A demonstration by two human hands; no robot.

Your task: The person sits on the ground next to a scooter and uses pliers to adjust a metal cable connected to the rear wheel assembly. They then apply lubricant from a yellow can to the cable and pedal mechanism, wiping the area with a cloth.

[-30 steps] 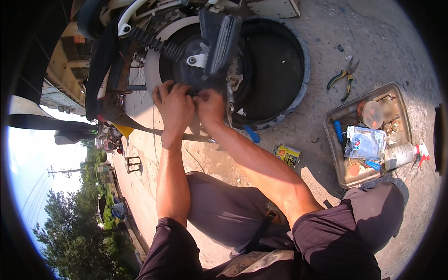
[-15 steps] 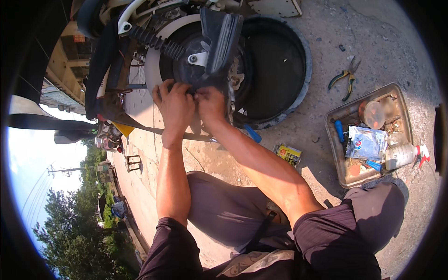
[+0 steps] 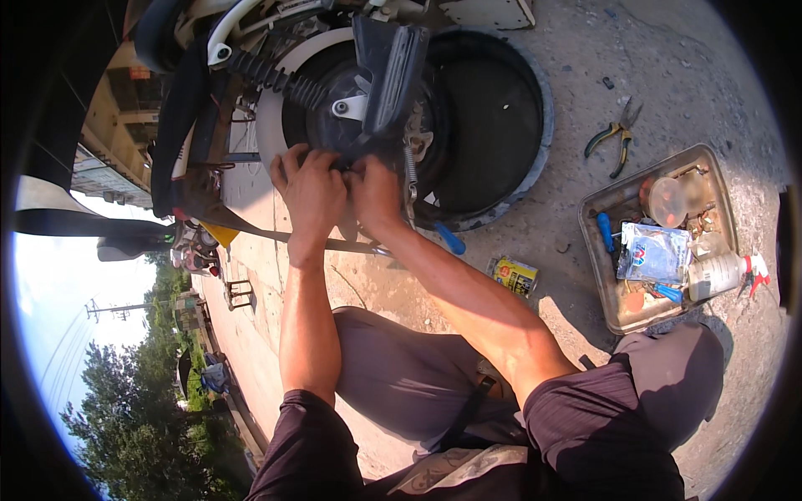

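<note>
Both hands are together at the lower edge of a motorbike's rear wheel (image 3: 271,113), just below a black plastic guard (image 3: 391,79). My left hand (image 3: 313,200) is closed, its fingers curled against a dark part beside the hub. Close by on its right, my right hand (image 3: 376,196) is closed too, thumb and fingers pinched together near the left fingertips. Whatever the fingers grip is small or hidden behind them. A coil spring (image 3: 410,167) runs just right of the right hand. Above the hands are a silver bracket with a bolt (image 3: 347,108) and a black ribbed shock absorber (image 3: 280,79).
A round black tub (image 3: 539,125) stands right of the wheel. A blue-handled tool (image 3: 449,239) and a yellow box (image 3: 514,275) lie on the ground. Pliers (image 3: 616,138) lie above a metal tray (image 3: 597,288) holding a spray bottle (image 3: 717,277), packet (image 3: 654,253) and small parts.
The hands stay at the same spot on the wheel. The right hand's fingers have shifted slightly, and the whole view has moved a little.
</note>
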